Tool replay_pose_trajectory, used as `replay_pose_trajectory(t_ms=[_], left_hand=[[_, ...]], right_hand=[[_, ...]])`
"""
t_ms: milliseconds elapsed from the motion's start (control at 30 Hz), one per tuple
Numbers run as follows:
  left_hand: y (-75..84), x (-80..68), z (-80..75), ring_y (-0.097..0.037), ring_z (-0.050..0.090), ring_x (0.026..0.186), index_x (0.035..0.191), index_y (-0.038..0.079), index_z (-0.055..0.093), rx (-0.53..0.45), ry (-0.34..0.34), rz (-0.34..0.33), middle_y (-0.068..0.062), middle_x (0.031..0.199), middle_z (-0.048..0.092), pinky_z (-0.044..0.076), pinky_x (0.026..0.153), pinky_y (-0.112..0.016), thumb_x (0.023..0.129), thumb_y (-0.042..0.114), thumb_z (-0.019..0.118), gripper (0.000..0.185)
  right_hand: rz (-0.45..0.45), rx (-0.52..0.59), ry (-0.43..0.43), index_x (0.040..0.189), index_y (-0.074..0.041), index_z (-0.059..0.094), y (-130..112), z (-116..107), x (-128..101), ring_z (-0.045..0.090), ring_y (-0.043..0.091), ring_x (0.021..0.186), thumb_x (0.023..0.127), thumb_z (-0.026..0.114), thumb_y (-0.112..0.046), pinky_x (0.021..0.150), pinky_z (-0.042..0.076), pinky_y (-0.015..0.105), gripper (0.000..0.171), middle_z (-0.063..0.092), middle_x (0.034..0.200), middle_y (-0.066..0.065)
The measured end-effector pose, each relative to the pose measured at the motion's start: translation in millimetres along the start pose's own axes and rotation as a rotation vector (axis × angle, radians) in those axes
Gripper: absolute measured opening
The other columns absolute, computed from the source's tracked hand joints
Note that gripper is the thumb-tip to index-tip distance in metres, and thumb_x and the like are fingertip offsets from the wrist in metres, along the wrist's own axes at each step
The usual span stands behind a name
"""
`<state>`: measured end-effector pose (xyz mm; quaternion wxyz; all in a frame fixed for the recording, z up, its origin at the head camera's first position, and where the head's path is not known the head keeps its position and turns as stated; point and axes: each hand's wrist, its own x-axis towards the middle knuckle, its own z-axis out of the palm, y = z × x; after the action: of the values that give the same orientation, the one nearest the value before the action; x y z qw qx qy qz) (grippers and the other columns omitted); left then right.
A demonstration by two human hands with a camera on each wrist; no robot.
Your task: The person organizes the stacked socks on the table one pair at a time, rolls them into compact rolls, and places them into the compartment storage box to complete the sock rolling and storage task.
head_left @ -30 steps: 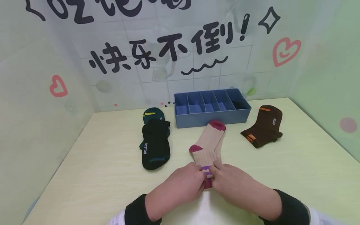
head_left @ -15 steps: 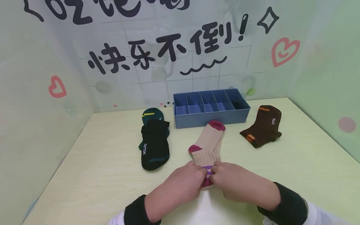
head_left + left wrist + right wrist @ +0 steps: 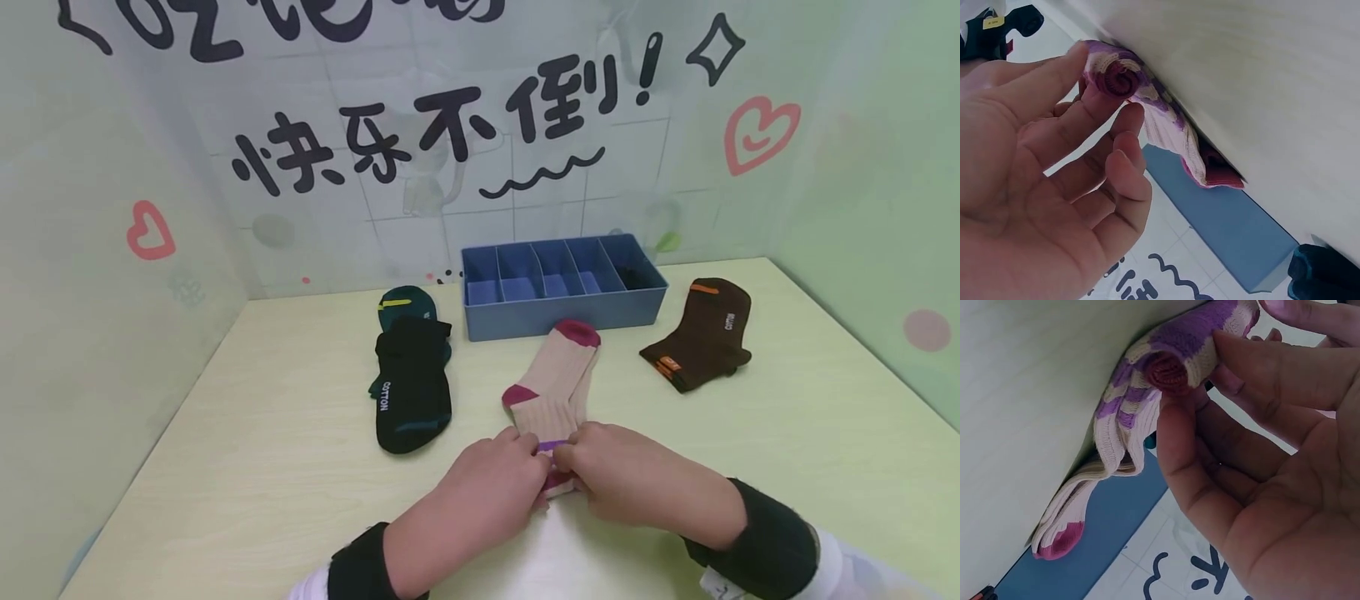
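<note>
A left hand (image 3: pixel 495 479) and right hand (image 3: pixel 637 477) pinched the rolled-up cuff (image 3: pixel 1116 78) of pink socks (image 3: pixel 553 375) on a table (image 3: pixel 262 450) near a blue box (image 3: pixel 562 320), the foot portion lying unrolled.

Behind your right hand (image 3: pixel 626 475) you wear a wide black band (image 3: pixel 765 537), a whitish-lavender sleeve (image 3: pixel 847 567) and a small white tag (image 3: pixel 722 584); well left of that hand, a matching black cuff (image 3: pixel 366 567) and pale sleeve-end (image 3: pixel 309 586).

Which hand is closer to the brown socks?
Right: the right hand is left of the brown socks and nearer the camera; the left hand is farther left, holding the pink socks.
</note>
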<state>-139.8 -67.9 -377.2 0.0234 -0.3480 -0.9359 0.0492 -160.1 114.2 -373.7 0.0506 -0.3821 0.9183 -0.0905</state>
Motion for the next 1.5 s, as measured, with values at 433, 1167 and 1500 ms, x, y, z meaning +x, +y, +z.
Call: replay_pose_trajectory(t_ms=[433, 1167, 1500], left_hand=[[-5.6, -1.1, -6.9, -0.007, 0.047, 0.069, 0.088, 0.018, 0.071, -0.220, -0.193, 0.024, 0.007, 0.075, 0.056, 0.043, 0.062, -0.020, 0.088, 0.027, 0.072, 0.009], [-4.1, -3.2, -7.2, -0.011, 0.044, 0.066, 0.079, 0.017, 0.069, -0.186, -0.134, -0.056, 0.005, 0.067, 0.052, 0.039, 0.053, -0.024, 0.092, 0.027, 0.067, 0.016], [-4.1, -2.6, -7.1, -0.012, 0.047, 0.069, 0.083, 0.017, 0.070, -0.179, -0.130, -0.092, 0.004, 0.069, 0.054, 0.040, 0.051, -0.026, 0.092, 0.028, 0.066, 0.014]], right_hand=[[0.050, 0.188, -0.206, 0.095, -0.023, 0.074, 5, -2, -1, 0.051, 0.003, 0.070, 0.083, 0.075, -0.012, 0.072, 0.049, 0.022, 0.016, 0.061, 0.081, -0.014], [-0.197, -0.656, 0.095, 0.085, -0.011, 0.072, -26, 7, -19, 0.042, 0.016, 0.069, 0.078, 0.081, -0.027, 0.059, 0.039, 0.025, 0.020, 0.054, 0.076, 0.003], [-0.148, -0.379, -0.065, 0.100, -0.009, 0.068, -15, 1, -11, 0.048, 0.010, 0.071, 0.082, 0.076, -0.018, 0.066, 0.047, 0.021, 0.021, 0.060, 0.079, 0.000]])
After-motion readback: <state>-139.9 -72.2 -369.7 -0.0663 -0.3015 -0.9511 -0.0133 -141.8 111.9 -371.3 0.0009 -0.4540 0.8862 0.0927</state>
